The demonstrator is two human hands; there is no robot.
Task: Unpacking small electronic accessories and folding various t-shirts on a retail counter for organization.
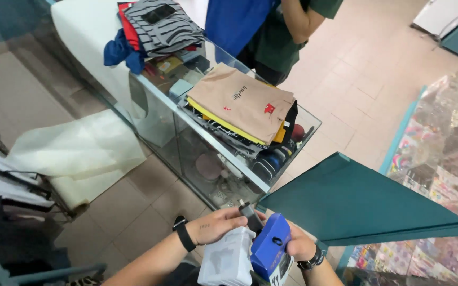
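A: From the head view, how far along is it?
B: The left hand (pixel 216 225) grips a small dark gadget (pixel 250 216) over a white box (pixel 228 260); the right hand (pixel 299 244) is closed on a blue box (pixel 269 248)
A: What's left?
B: Both boxes are in hand, low near the glass counter (pixel 239 169), none set down

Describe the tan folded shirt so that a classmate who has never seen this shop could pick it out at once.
Find the glass display counter running down the middle of the tiled floor. On its top lies a stack of folded clothes, and the tan shirt is the uppermost piece. It is the only plain beige one, with a small red mark near one corner, above a yellow layer and dark patterned ones.
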